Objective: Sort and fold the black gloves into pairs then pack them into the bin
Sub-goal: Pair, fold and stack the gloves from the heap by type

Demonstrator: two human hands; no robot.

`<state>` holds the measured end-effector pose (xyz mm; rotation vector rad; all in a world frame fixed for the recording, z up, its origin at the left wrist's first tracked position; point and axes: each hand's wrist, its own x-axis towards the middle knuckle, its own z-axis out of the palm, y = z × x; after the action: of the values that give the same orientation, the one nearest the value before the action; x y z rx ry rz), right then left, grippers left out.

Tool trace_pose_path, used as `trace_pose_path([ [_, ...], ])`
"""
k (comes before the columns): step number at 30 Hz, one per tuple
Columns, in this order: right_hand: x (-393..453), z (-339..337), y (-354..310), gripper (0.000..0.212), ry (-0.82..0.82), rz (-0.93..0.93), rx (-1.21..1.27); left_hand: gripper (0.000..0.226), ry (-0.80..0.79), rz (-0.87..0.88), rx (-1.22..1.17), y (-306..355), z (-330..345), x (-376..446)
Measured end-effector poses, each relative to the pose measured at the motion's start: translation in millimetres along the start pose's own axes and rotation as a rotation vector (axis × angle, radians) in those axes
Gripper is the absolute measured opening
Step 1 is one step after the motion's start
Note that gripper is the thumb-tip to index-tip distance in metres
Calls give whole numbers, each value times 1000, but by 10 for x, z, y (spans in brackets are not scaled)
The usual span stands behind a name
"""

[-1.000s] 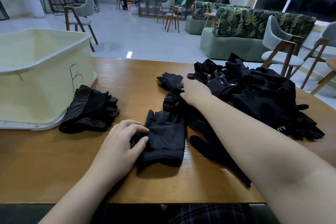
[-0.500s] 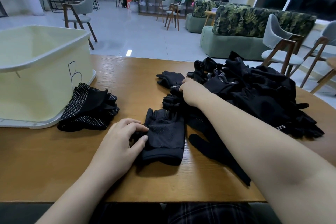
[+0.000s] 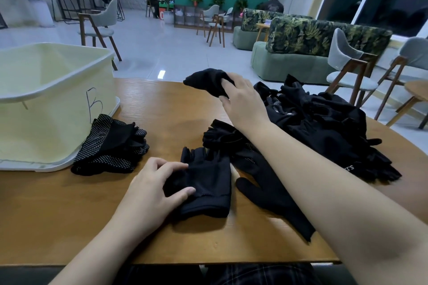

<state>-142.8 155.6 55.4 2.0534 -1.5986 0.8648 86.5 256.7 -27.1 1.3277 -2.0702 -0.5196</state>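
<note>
While the left hand (image 3: 148, 188) rests on a flat black glove (image 3: 207, 183) at the near centre of the wooden table (image 3: 58, 215), thumb & fingers curled onto its left edge and pinching the fabric, the right hand (image 3: 243, 99) is raised above the table farther back, holding a bunched black glove (image 3: 207, 81) w/ fingers closed round it; that glove sticks out to the left, clear of the tabletop. A third loose glove (image 3: 266, 183) lies palm-flat just right of the pinned one, partly under the right forearm. The big pile of black gloves (image 3: 324, 122) sits on the right side of the table, behind the right arm. At left stands the pale yellow bin (image 3: 46, 104), marked "B" on its side; inside not fully visible. A stack of dotted-grip gloves (image 3: 111, 148) lies touching the bin's near-right corner, well apart from the left hand.
</note>
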Motion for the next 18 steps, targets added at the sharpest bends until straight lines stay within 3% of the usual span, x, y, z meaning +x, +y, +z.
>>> trace_pose_path([
  [4,-205,-226,-219,33,229,-132,110,40,24,-44,7,33,-4,-5],
  [8,-622,-291,-478,35,276,-169,124,33,70,-38,-18,44,-16,-17],
  [18,-1442,-188,-879,32,17,-120,122,41,283,-61,-118,6,-71,-146],
])
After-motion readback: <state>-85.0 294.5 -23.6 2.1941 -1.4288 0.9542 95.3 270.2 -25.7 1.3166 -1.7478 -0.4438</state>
